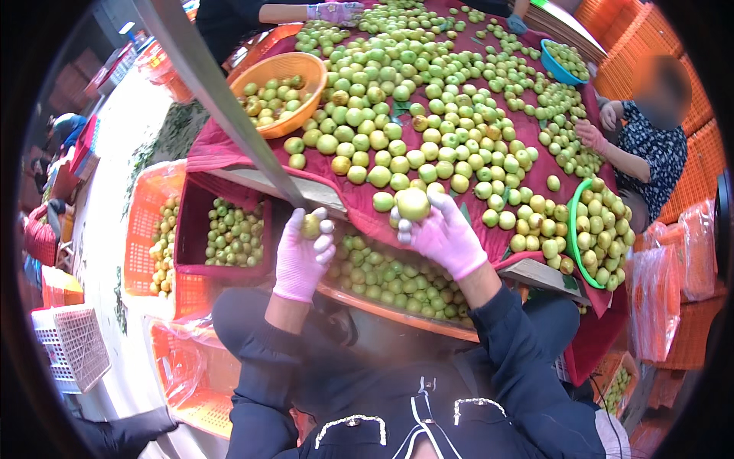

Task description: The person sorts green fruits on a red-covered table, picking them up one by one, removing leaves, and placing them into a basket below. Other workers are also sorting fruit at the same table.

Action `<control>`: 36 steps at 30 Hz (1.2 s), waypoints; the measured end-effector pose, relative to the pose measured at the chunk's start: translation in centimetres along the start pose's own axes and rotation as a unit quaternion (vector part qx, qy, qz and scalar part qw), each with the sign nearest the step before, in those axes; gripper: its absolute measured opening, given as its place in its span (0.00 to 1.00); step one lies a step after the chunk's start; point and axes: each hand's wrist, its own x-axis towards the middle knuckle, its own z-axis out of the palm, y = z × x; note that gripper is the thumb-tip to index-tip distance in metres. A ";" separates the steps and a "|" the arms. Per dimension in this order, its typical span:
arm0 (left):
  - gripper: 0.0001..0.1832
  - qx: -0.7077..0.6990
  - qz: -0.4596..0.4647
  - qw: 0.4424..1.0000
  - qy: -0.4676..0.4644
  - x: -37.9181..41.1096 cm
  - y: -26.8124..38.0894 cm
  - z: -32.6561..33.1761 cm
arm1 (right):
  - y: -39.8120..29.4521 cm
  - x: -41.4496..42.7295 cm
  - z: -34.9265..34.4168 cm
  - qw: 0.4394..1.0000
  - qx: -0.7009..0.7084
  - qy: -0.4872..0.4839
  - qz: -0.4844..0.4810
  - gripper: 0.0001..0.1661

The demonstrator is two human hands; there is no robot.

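Note:
My left hand (pixel 302 258), in a pink glove with pale fingertips, grips a small yellow-green fruit (pixel 311 226), probably a jujube, just off the table's near edge. A larger pale green fruit (pixel 413 204) rests in the fingers of my right hand (pixel 450 238), which wears a matching glove. Beyond both hands, many loose green fruits (pixel 367 115) cover a table with a dark red cloth (pixel 312 178); some have brown patches. Below my hands, at my lap, an orange-rimmed container (pixel 395 318) is full of green fruits.
A metal post (pixel 218 97) rises at the table's edge beside an orange basket (pixel 309 109). A red-lined crate (pixel 189 229) stands left. At right are a green-rimmed basket (pixel 573 229) and a co-worker (pixel 654 149). Farther off are a blue basket (pixel 550 66) and another person's gloved hand (pixel 335 12).

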 end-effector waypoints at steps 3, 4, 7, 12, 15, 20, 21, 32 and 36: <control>0.25 -0.114 0.097 0.986 0.071 -0.7 3.1 -6.2 | 2.2 -1.9 -0.1 0.998 -0.055 0.008 0.022 0.32; 0.27 -0.164 0.172 0.964 0.115 -0.5 5.5 -8.1 | 2.9 -2.4 0.2 0.998 -0.038 0.031 0.046 0.32; 0.32 -0.097 0.305 0.935 0.151 -0.4 9.5 -9.8 | 4.8 -2.1 -0.4 0.994 -0.088 0.016 0.057 0.31; 0.30 -0.051 0.238 0.948 0.203 -2.3 4.3 -4.4 | 7.2 -3.0 3.8 0.968 -0.233 0.077 -0.043 0.27; 0.34 0.081 0.104 0.975 0.178 -5.8 -2.2 0.5 | 8.0 -3.6 6.8 0.914 -0.390 0.091 -0.058 0.27; 0.20 -0.018 0.052 0.994 0.095 -6.6 -5.6 0.6 | 10.6 -1.9 5.3 0.549 -0.765 -0.016 -0.337 0.22; 0.18 -0.015 0.055 0.993 0.106 -6.5 -4.9 -0.1 | 10.3 -1.4 4.6 0.624 -0.704 -0.007 -0.338 0.22; 0.16 0.081 0.015 0.984 0.156 -5.3 -2.3 2.6 | 0.6 13.5 -0.4 0.122 -0.969 0.187 -0.102 0.26; 0.16 0.118 -0.016 0.989 0.089 -4.6 -4.6 2.0 | 0.9 14.2 0.1 0.158 -0.966 0.172 -0.108 0.27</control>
